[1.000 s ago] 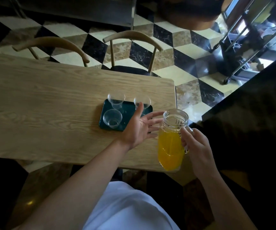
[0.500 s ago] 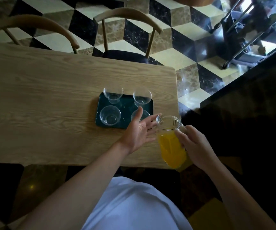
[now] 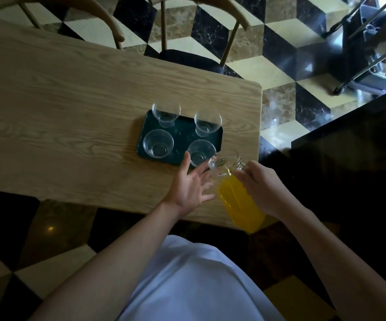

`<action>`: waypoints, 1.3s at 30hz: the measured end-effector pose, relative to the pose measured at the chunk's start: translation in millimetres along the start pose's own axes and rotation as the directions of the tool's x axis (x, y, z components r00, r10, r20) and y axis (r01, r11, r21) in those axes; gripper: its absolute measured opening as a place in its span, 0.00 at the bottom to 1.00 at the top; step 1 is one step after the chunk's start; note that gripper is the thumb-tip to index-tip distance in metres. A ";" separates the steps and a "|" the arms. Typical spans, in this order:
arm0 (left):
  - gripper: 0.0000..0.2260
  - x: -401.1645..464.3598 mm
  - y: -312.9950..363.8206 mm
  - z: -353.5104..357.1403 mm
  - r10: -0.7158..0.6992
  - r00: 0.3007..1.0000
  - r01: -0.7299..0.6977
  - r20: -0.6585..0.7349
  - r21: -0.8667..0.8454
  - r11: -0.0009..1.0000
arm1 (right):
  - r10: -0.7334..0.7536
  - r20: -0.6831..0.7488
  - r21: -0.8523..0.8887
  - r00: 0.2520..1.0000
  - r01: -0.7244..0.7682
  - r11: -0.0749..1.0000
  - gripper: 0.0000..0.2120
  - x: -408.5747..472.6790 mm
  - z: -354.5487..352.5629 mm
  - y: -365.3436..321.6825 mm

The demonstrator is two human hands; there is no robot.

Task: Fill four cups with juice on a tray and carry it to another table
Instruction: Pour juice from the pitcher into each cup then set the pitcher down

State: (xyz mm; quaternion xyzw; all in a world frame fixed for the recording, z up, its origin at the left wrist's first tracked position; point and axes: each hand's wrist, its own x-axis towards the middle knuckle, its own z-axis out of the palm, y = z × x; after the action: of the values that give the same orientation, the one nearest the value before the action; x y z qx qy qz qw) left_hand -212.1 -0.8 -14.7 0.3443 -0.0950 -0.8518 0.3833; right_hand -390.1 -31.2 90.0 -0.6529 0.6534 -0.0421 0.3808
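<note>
Nearest to the person, the right hand (image 3: 263,188) is wrapped around a glass pitcher (image 3: 238,195) of orange juice. The pitcher is tilted, with its mouth leaning toward the tray, and its bottom hangs past the near edge of the table (image 3: 71,112). No juice is leaving the mouth yet. The left hand (image 3: 188,185) is just beside it, open with spread fingers and holding nothing; its thumb points toward the near right cup (image 3: 201,152), close to the rim, but I cannot tell if it touches.

A little farther, the dark green tray (image 3: 182,135) lies near the right end of the table. On it stand four clear cups, all empty: the near right one, the near left cup (image 3: 158,143), the far left cup (image 3: 166,114) and the far right cup (image 3: 207,123). So I judge that the filling has not begun.

The danger here is a spill. The cups look light and thin, so a fast stream or a touch from the pitcher's mouth could tip the near right cup. A sudden tilt could also send juice over the rim onto the tray.

Beyond the table are two wooden chairs (image 3: 199,26) on a checkered floor.
</note>
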 end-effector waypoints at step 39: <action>0.34 16.9 -4.0 -22.2 -0.113 0.992 0.110 -0.062 -0.062 0.992 | 0.166 0.158 -0.193 0.973 -0.135 0.972 0.18 43.4 5.8 -31.7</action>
State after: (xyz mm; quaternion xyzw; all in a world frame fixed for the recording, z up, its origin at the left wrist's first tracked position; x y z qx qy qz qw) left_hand -207.7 -7.9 -41.7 0.3654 -0.0379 -0.8625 0.3480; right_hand -354.6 -71.6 84.3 -0.6343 0.6668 0.1034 0.3774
